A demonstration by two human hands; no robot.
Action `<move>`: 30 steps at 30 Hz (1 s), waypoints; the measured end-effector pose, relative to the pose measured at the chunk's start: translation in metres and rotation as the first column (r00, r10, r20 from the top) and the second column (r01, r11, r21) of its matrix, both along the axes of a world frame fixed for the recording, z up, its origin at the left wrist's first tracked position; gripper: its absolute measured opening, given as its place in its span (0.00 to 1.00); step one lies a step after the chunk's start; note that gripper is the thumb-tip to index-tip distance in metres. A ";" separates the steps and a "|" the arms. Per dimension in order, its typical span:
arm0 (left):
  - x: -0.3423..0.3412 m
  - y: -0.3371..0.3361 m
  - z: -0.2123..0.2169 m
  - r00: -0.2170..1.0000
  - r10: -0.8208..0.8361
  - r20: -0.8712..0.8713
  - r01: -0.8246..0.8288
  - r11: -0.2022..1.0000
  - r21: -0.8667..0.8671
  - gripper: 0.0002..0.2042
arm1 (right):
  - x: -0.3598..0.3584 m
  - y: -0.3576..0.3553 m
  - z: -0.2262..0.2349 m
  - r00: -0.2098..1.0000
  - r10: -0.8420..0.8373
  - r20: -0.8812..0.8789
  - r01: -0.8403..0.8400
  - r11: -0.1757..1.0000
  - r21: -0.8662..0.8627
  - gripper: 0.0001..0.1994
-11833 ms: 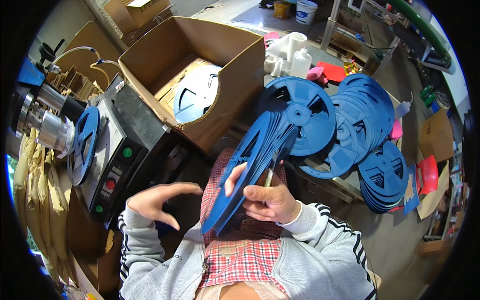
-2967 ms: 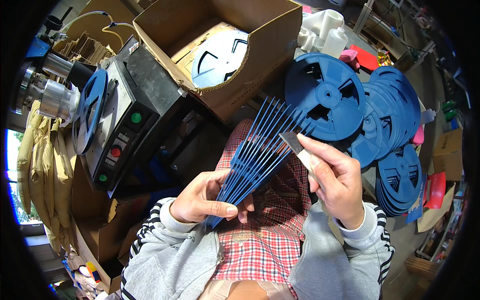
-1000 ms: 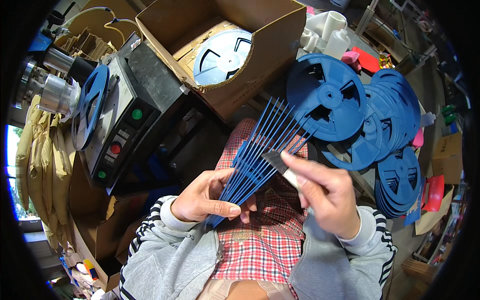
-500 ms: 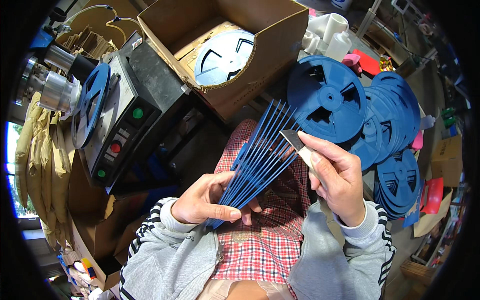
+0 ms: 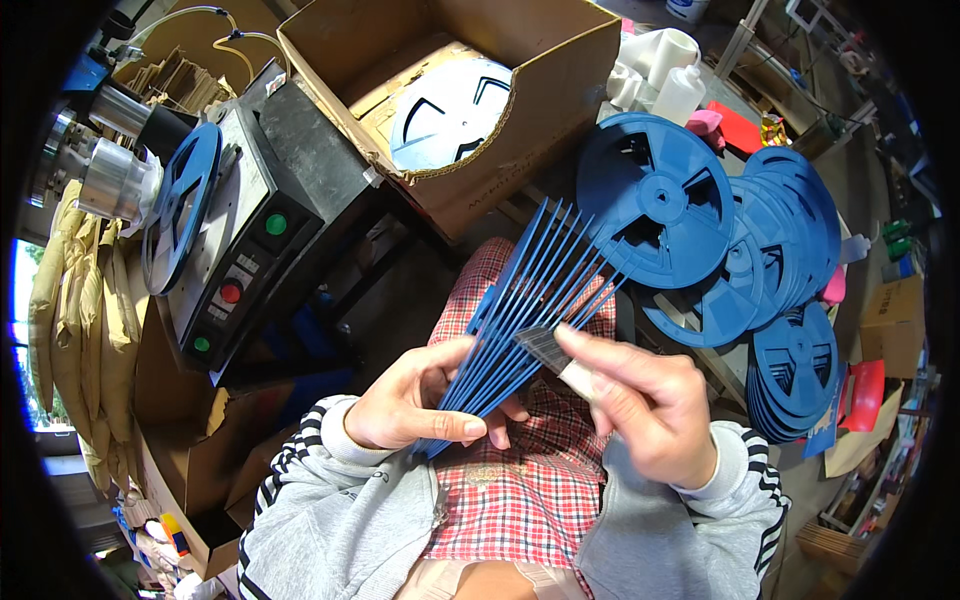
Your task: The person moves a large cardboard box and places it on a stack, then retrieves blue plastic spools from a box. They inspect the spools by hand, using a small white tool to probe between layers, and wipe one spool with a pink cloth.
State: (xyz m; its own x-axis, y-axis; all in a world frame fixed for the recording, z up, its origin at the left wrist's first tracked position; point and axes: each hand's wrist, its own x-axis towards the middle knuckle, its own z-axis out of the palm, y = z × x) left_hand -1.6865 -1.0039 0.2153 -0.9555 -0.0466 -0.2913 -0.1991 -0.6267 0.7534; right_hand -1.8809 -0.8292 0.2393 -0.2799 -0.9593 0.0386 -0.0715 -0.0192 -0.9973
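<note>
My left hand (image 5: 408,405) grips a bundle of thin blue plastic reel discs (image 5: 497,325) at their near end. They stand edge-on above my lap, fanned apart toward the far end. My right hand (image 5: 655,408) is closed around the pale handle of a short knife (image 5: 548,350) with a broad dark blade. This blade lies at the right side of the fanned discs, over or against their edges; exact contact is blurred. Both the far faces of the discs and some of my left fingers are hidden.
A cardboard box (image 5: 540,140) with a pale reel disc (image 5: 450,112) inside stands ahead. At the right are piled blue reels (image 5: 664,196) and a white bottle (image 5: 679,95). A machine with green and red buttons (image 5: 240,250) stands left, beside an open carton (image 5: 185,480).
My right hand has moved nearer to me and slightly left, bringing the knife blade down along the discs toward my left hand. The left hand keeps its grip almost unmoved.
</note>
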 end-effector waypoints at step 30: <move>0.000 -0.001 -0.002 0.999 0.013 -0.030 -0.012 1.000 0.029 0.34 | -0.008 -0.009 -0.008 0.991 -0.128 0.034 0.126 0.991 0.038 0.19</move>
State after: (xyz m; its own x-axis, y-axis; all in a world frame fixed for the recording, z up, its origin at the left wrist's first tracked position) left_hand -1.6863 -1.0048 0.2130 -0.9634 -0.0507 -0.2633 -0.1681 -0.6506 0.7406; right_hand -1.8888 -0.8377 0.2315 -0.4002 -0.9164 -0.0072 -0.0347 0.0230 -0.9991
